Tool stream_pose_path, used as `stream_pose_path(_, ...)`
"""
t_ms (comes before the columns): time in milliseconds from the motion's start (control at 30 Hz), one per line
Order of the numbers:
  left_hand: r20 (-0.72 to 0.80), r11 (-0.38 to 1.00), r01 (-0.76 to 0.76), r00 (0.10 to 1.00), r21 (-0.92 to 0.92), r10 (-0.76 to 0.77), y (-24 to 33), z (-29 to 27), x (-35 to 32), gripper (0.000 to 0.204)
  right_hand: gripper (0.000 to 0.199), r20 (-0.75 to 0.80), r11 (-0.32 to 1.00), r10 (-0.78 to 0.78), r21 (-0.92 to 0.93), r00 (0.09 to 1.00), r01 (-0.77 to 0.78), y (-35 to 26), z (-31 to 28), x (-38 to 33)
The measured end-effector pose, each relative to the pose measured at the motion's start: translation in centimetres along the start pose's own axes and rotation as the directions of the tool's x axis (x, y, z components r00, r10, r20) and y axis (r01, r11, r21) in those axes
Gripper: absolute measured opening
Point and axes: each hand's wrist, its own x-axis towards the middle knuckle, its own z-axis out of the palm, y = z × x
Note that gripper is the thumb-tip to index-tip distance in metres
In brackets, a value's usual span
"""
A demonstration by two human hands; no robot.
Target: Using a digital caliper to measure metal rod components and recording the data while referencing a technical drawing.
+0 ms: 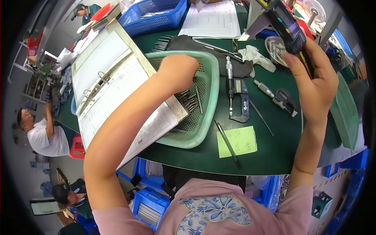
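Note:
My left hand (179, 71) is curled into a fist over the far side of a pale green plastic basket (211, 98). Its fingertips are turned away, so whatever they hold is hidden. Several thin metal pins (190, 100) lie in that basket below the hand. At the upper right my right hand (317, 78) grips a black digital caliper (285, 29) with coloured buttons, thumb on the near side. Between the hands, a digital micrometer (239, 102) lies on the dark green table, and a second micrometer (276, 96) rests closer to my right forearm.
An open ring binder (113, 84) with papers leans over the basket's left side. A pen (228, 143) lies across a yellow-green note (246, 143). Farther back are a blue basket (152, 15), paper sheets (211, 19), a white glove (256, 58) and a clear bowl (274, 47). Other people sit at left.

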Motion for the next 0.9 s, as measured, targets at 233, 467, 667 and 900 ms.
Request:
stream_pose_path(233, 0.026, 0.874, -0.211, 0.975, 0.437, 0.223, -1.1, 2.1, 2.4, 0.008, 0.036, -0.005, 0.999, 0.028, 0.028, 1.0, -0.028, 0.7, -0.3, 0.8)
stream_pose_path(467, -0.099, 0.9, -0.245, 0.949, 0.36, 0.298, -1.3, 2.9, 1.3, 0.008, 0.036, 0.006, 0.987, 0.062, -0.15, 0.998, -0.06, 2.4, -0.5, -0.3)
stream_pose_path(667, -0.611, 0.834, -0.325, 0.791, -0.445, -0.018, 0.4, -1.5, -4.5, 0.009, 0.038, 0.043, 0.993, 0.114, 0.03, 0.993, -0.116, 5.3, -0.2, -1.1)
stream_pose_path(900, -0.311, -0.216, -0.452, 0.822, -0.865, -0.476, 4.0, -1.0, -13.5, 0.017, 0.045, 0.159, 0.967, -0.217, -0.1, 0.963, 0.234, 0.7, -2.0, -2.8)
